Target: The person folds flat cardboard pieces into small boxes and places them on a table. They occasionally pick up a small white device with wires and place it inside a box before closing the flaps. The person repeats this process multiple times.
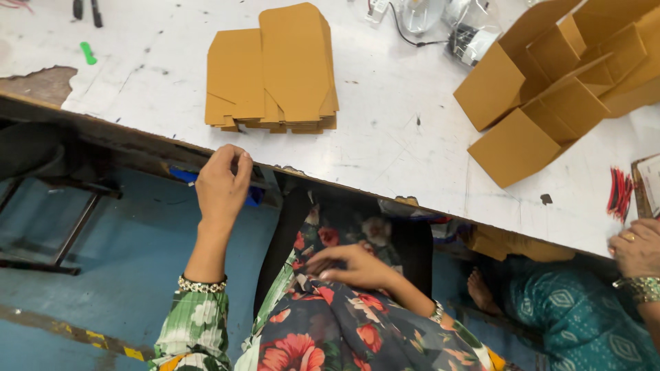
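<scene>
My left hand (pixel 221 184) is raised at the near edge of the white table (pixel 385 144), fingers curled together against the underside lip, holding nothing that I can see. My right hand (pixel 350 266) rests on my lap on the floral cloth (pixel 323 330), fingers loosely spread and empty. A stack of flat brown cardboard box blanks (pixel 275 69) lies on the table just beyond my left hand.
Several folded-up brown cardboard boxes (pixel 557 89) sit at the right of the table. Another person's hand (pixel 636 247) with a ring and bangle rests at the right edge, near red wires (pixel 620 192). A green marker (pixel 87 53), cables and plastic bags lie at the back.
</scene>
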